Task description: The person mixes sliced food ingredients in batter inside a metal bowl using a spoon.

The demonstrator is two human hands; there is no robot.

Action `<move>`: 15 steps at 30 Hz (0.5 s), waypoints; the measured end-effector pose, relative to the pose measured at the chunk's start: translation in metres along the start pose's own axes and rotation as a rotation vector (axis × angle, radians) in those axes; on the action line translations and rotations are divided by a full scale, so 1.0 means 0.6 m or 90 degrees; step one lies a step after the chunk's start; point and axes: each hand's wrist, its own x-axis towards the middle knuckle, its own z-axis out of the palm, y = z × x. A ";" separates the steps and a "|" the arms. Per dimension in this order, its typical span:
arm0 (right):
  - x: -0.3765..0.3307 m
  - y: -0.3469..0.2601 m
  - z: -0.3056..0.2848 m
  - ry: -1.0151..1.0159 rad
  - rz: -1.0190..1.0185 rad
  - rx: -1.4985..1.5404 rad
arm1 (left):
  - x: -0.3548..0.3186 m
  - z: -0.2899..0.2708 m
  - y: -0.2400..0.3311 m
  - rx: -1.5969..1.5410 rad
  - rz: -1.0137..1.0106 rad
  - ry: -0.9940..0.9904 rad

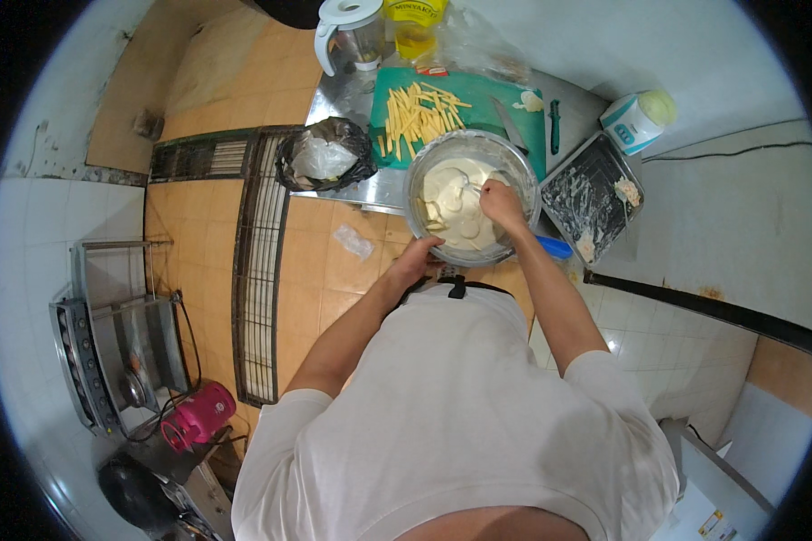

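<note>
A large metal mixing bowl (414, 206) of pale, thick batter (454, 209) stands at the near edge of the steel table. My left hand (415, 258) grips the bowl's rim at its lower left, thumb over the edge. Over the batter, my right hand (502, 202) is closed round the handle of a metal utensil (471, 186), whose head is sunk in the batter, so its kind is unclear. Behind the bowl lies a green cutting board (478, 86) with a heap of cut potato sticks (419, 113) and a knife (507, 120).
A black plastic bag (363, 162) sits left of the board. To the right are a smeared dark tray (595, 194), a green-handled tool (555, 126) and a white-and-teal container (630, 126). A blender jug (352, 36) stands at the back. A pink gas cylinder (209, 410) is lower left.
</note>
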 end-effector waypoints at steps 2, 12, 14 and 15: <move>-0.011 -0.002 -0.012 -0.029 0.032 0.027 | 0.001 -0.003 -0.004 -0.006 0.004 0.004; -0.094 -0.045 -0.079 -0.016 -0.063 -0.079 | -0.006 0.003 0.003 -0.012 -0.004 0.024; -0.107 -0.060 -0.089 -0.009 -0.047 -0.134 | -0.001 0.000 0.002 -0.008 -0.005 0.018; -0.112 -0.063 -0.092 -0.008 -0.047 -0.134 | 0.005 -0.005 -0.002 -0.012 -0.001 0.012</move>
